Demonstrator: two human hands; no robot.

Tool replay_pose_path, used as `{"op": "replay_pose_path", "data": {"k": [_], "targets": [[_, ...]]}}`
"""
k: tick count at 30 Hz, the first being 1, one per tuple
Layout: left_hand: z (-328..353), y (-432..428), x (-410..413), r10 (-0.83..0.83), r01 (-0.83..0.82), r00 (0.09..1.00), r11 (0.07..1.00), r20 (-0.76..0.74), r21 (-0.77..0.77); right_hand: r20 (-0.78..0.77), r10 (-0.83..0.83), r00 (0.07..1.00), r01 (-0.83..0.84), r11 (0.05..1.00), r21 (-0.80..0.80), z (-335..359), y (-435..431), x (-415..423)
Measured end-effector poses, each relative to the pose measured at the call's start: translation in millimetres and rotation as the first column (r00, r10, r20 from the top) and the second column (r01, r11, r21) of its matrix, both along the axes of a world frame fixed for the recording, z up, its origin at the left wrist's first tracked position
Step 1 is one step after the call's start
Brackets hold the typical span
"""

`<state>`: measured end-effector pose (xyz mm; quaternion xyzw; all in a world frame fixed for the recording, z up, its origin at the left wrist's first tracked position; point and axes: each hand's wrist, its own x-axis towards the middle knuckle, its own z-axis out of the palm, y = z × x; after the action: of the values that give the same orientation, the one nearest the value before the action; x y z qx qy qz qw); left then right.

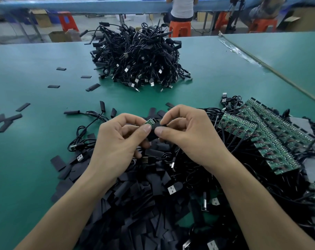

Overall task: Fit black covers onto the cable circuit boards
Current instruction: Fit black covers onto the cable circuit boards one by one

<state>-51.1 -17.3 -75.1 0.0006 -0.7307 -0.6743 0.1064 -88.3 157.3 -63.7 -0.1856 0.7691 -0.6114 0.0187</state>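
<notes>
Circuit board [150, 122], small and green, sits half inside a black cover [154, 131].

The fingers [146, 129] hide most of the little green board [150, 122] and the black cover [153, 134] between them. Far beyond the fingers, a seated person [182, 8] is cut off at the top.

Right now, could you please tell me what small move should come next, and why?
Probably slide the flat black cover, pinched by the right hand, further over the small green circuit board that the left hand pinches, since part of the board shows uncovered.
</notes>
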Motion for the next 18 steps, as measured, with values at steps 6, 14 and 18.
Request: {"op": "replay_pose_path", "data": {"k": [6, 14, 18], "targets": [[0.0, -0.3, -1.9, 0.025, -0.025, 1.000, 0.999, 0.017, 0.043, -0.052, 0.095, 0.994, -0.088, 0.989, 0.120, -1.5, -2.3, 2.9], [2.8, -1.4, -0.7, 0.041, -0.044, 0.999, 0.997, 0.036, 0.063, -0.127, -0.011, 0.992, 0.027, 0.992, 0.126, 0.6, 1.2, 0.0], [3.7, -1.5, -0.1, 0.057, -0.057, 0.998, 0.998, 0.030, -0.008, -0.136, -0.055, 0.989, 0.066, 0.994, 0.083, 2.0, 3.5, -1.6]]}}
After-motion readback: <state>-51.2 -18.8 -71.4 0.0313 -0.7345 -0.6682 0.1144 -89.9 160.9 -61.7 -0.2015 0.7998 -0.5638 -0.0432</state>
